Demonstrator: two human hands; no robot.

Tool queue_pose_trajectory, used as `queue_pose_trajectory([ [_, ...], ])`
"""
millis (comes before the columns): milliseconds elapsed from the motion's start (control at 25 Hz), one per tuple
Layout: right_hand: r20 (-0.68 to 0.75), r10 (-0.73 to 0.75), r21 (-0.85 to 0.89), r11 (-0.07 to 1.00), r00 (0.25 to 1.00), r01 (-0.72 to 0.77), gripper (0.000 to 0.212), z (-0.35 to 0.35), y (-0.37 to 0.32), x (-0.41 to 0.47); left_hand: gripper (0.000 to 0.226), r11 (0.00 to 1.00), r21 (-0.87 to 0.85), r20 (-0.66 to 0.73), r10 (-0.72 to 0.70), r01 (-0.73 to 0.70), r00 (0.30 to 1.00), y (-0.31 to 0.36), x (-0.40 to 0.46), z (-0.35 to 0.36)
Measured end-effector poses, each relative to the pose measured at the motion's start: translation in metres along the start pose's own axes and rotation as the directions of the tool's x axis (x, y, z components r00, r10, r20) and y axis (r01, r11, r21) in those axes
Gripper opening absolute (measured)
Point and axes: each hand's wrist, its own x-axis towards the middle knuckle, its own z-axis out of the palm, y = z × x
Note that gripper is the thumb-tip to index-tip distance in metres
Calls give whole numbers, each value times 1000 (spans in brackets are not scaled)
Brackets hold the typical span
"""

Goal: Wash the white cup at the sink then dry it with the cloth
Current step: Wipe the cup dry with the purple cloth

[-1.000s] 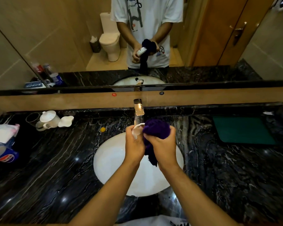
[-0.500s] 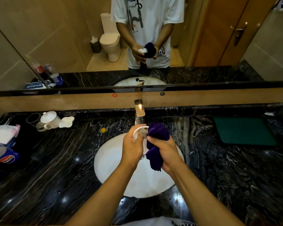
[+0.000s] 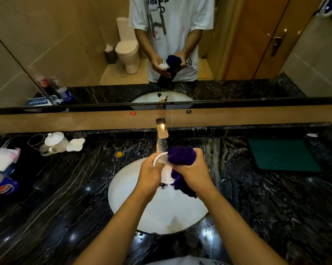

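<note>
Above the round white sink (image 3: 134, 190), my left hand (image 3: 149, 172) grips the white cup (image 3: 166, 174), tilted with its rim pointing up and away toward the tap. My right hand (image 3: 193, 171) holds a bunched dark purple cloth (image 3: 181, 155) pressed into the cup's mouth and against its right side. A tail of the cloth hangs down below my right hand over the basin. Most of the cup is hidden by my fingers and the cloth. No water runs from the chrome tap (image 3: 161, 134).
Black marble counter (image 3: 65, 197) surrounds the sink. At the back left stand a white lidded teapot (image 3: 55, 142), a glass (image 3: 34, 142) and a white dish (image 3: 75, 144). Packets (image 3: 0, 163) lie at the far left. A green mat (image 3: 282, 154) lies at the back right. A mirror hangs above.
The cloth has been pushed up and back into the cup's mouth after being drawn down along its side half a second ago. Both hands stay over the basin.
</note>
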Motion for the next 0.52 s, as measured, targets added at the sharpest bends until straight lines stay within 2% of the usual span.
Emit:
queue_pose_trajectory([
  [80,-3,-46,-24,999,999,46,64,-5,-7,0,22,970,233,96,51,-72,994,4,0,-8],
  [120,10,-59,-52,997,998,59,64,-6,-11,0,19,903,398,142,115,-163,983,7,1,-11],
  [200,26,-89,-51,995,996,91,63,-5,-18,1,21,644,671,224,297,-368,928,13,4,-14],
  [240,10,-111,-31,993,994,112,60,-3,-20,1,24,551,727,223,376,-410,899,17,6,-14],
  [280,-29,-138,-1,990,990,138,57,-1,-21,1,25,526,747,188,420,-407,888,21,7,-13],
  [320,-83,-167,55,984,982,172,56,4,-23,0,25,578,732,105,427,-360,898,23,6,-8],
  [360,-143,-179,126,972,973,197,56,12,-22,-2,24,697,656,-28,404,-288,915,26,4,-1],
  [440,-259,-111,263,948,959,180,59,35,-16,-9,27,944,302,-302,228,-135,926,32,4,20],
  [480,-324,-62,292,943,944,162,59,45,-12,-13,31,988,127,-339,122,-83,933,33,3,29],
  [520,-380,-31,299,942,924,154,58,49,-9,-17,33,999,28,-313,52,-46,948,31,2,36],
])
